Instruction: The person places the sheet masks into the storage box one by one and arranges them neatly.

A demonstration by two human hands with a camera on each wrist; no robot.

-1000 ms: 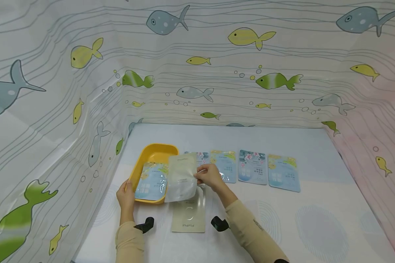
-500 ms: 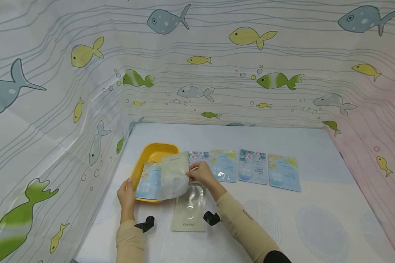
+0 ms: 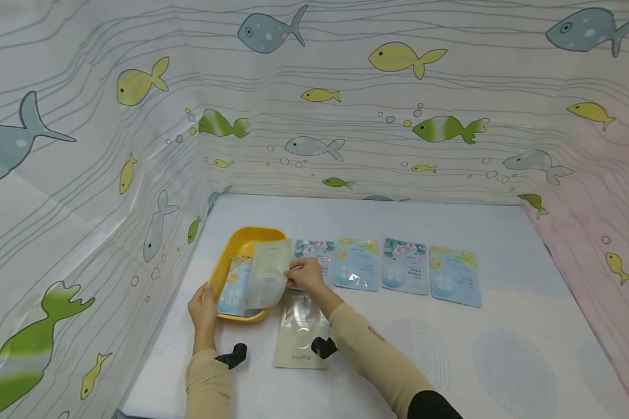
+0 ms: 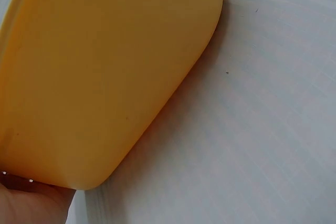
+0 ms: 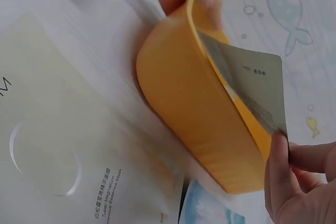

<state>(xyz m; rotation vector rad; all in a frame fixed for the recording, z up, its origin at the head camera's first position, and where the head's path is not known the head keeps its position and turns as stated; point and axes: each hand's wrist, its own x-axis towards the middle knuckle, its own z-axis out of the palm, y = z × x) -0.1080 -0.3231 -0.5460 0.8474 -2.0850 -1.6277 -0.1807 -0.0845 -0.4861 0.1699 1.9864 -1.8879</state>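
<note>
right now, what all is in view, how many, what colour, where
table: 1, whitish, centre
tray: 1, yellow, left on table
held pouch: 1, beige, over tray
flat pouch: 1 visible, beige, near side of table
blue pouch: 1 visible, blue-yellow, in tray
floral pouches: 2, blue-grey, row's first and third from left
yellow-topped pouches: 2, blue, row's second and fourth
fish sheet: panels unclear, white, behind and beside table
wrist cameras: 2, black, by wrists
sleeves: 2, beige, forearms
left hand: 1, bare, at tray's left rim
right hand: 1, bare, pinching held pouch
</note>
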